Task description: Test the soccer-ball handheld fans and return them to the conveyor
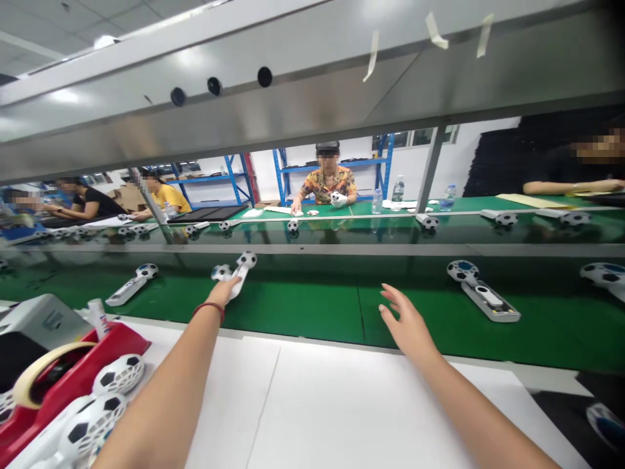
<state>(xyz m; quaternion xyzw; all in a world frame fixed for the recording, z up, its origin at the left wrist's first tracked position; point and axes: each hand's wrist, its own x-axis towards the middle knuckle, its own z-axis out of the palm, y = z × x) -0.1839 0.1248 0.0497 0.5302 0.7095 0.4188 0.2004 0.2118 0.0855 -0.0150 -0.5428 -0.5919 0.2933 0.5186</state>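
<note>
My left hand (226,288) is over the green belt (312,306), closed around the white handle of a soccer-ball-headed device (243,268). Part of that handle is hidden by the fingers. Just left of it shows another soccer-ball head (221,272), its lower part covered by my hand. My right hand (407,322) hovers at the belt's near edge with fingers apart and nothing in it. Nearest to that hand, on its right, a similar white device (483,293) lies on the belt, with a small white piece with a dark spot on its handle.
More such devices lie on the belt at left (134,283) and far right (605,277). White paper (312,404) covers the near table. A red tape dispenser (73,384) and soccer-ball parts (92,417) stand at left. Co-workers sit beyond the belt; a metal shelf (293,98) hangs overhead.
</note>
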